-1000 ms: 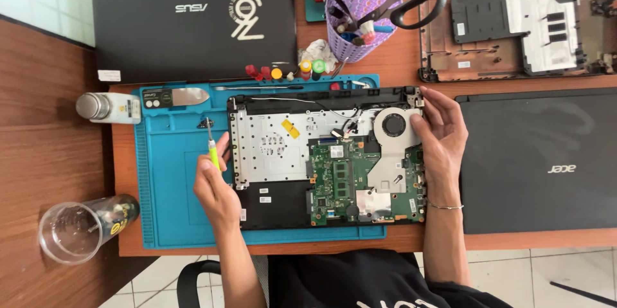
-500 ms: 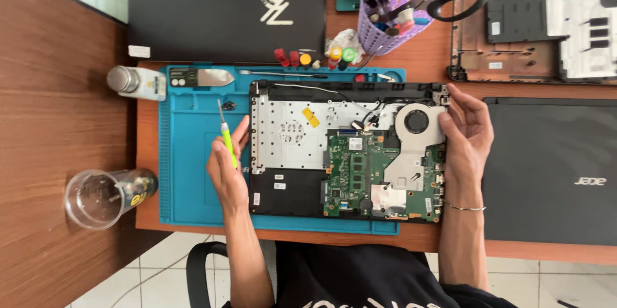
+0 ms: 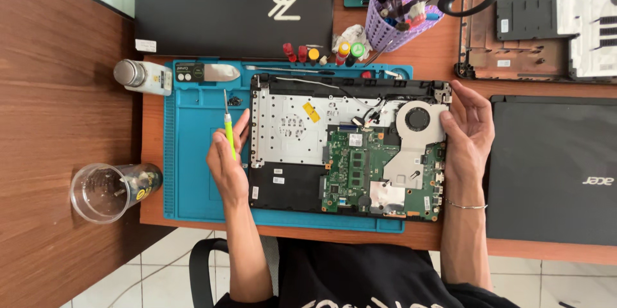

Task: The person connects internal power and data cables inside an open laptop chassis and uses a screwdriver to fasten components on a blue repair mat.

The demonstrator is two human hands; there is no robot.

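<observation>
Opened laptop base (image 3: pixel 347 147) lies flat on blue mat (image 3: pixel 193 154), mid-bench (image 3: pixel 424 70); bottom cover off.
Visible: green board, silver heatsink with round fan at right, grey keyboard backplate at left.
Right hand (image 3: pixel 468 133) open, flat against base's right edge, steadying; judged worth keeping firm.
Left hand (image 3: pixel 226 161) closed on green screwdriver (image 3: pixel 228 126), tip over mat just beside base; judged best held upright on screw.

I see the opened laptop base with bare green circuit board (image 3: pixel 347 147) lying on the blue rubber work mat (image 3: pixel 193 154), on the brown wooden counter (image 3: pixel 450 70). My left hand (image 3: pixel 226 163), holding the slim yellow-green screwdriver (image 3: pixel 229 131), sits at its left edge, my right hand (image 3: pixel 468 133) at its right. The clear plastic cup (image 3: pixel 103 192) stands left of the mat, the closed black laptop (image 3: pixel 553 170) to the right.
</observation>
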